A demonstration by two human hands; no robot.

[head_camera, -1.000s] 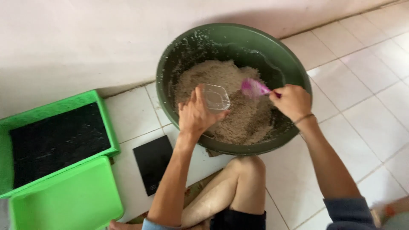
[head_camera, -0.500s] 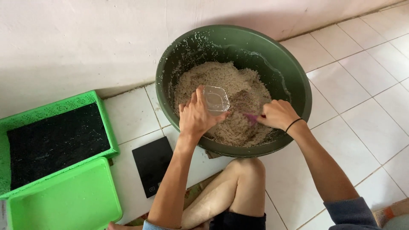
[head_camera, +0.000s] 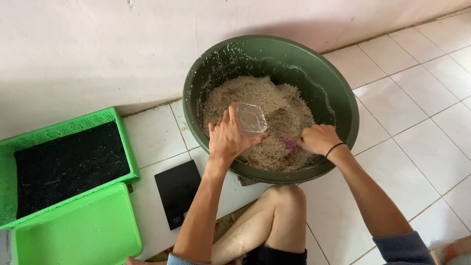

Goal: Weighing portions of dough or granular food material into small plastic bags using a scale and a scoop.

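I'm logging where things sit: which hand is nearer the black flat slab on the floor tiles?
Left. The left hand holds a clear container above-right of the black slab; the right hand is farther right, over the green basin.

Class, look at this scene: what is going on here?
A person sits on a tiled floor at a large dark green basin of pale grainy mix. The left hand holds a small clear plastic container over it, while the right hand pushes a pink scoop into the mix. A black flat slab and green trays lie to the left.
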